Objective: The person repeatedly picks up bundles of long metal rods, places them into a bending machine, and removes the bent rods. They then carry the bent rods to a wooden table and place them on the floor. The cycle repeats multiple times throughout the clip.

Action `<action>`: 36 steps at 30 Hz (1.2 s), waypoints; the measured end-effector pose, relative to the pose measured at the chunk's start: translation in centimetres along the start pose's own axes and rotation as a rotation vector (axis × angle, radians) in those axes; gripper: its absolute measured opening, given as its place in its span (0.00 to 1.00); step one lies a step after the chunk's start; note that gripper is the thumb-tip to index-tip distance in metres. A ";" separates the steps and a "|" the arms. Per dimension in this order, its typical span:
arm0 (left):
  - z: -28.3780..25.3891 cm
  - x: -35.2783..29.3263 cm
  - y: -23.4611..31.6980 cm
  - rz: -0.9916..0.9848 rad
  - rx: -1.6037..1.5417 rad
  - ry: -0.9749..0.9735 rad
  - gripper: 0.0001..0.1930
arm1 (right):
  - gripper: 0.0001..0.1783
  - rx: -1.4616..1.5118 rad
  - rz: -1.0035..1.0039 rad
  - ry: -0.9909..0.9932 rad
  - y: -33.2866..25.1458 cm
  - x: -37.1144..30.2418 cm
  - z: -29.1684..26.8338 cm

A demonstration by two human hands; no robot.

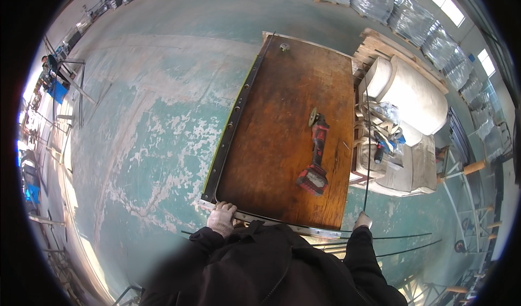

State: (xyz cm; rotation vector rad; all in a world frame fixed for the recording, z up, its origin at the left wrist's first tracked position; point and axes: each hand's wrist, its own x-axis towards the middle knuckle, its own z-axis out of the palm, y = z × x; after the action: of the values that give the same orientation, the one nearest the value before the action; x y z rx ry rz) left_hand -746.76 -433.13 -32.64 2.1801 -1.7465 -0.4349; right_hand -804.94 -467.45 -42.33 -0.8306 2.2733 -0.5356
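Observation:
A wooden-topped worktable (282, 89) stands before me, its brown surface stained. My left hand (222, 219), in a pale glove, curls its fingers over the metal edge at the table's near left corner. Beside it, a thin dark strip (216, 193) bends round the corner. My right hand (363, 220), also gloved, is closed round the lower end of a long, thin black rod (369, 143), which rises past the table's right side. On the tabletop lies a red-and-black cordless angle grinder (318, 154), its disc at the far end.
A dark metal rail with holes (232, 124) lines the table's left edge. A small round item (285, 47) lies near the far edge. To the right stand white padded rolls (415, 97) and tools (382, 146). Thin rods (404, 236) cross low on the right; wrapped pallets (372, 1) line the back.

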 end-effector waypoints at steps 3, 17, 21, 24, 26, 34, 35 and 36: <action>-0.4 0.2 0.4 -0.010 0.026 -0.011 0.27 | 0.21 0.202 0.013 -0.098 -1.0 -1.2 -2.8; -11.7 7.8 12.4 -0.107 -0.908 -0.110 0.10 | 0.59 1.039 -1.175 -0.843 -31.5 -35.6 -22.0; -19.8 7.9 14.1 -0.049 -1.197 0.316 0.12 | 0.27 0.379 -1.049 -0.737 -30.0 -38.4 -4.3; -24.0 7.3 14.4 -0.096 -1.224 0.388 0.15 | 0.21 0.259 -0.640 -1.259 -26.1 -43.5 8.8; -24.9 6.6 14.9 -0.113 -1.244 0.369 0.16 | 0.23 0.317 0.059 -1.580 -24.4 -46.0 13.4; -26.2 5.7 14.1 -0.034 -1.297 0.473 0.14 | 0.23 0.708 0.225 -1.230 -21.1 -44.2 20.0; -26.9 5.3 13.2 -0.069 -1.455 0.547 0.15 | 0.22 0.767 0.153 -1.111 -20.8 -42.4 20.3; -27.9 5.3 11.8 -0.160 -1.532 0.646 0.16 | 0.21 0.758 -0.089 -0.935 -20.7 -40.6 20.2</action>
State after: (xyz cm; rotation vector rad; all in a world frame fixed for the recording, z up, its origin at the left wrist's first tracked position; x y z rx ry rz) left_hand -744.29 -439.26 -2.60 1.0588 -0.4464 -0.6676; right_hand -758.43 -457.52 -27.34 -0.5913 1.0589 -0.7674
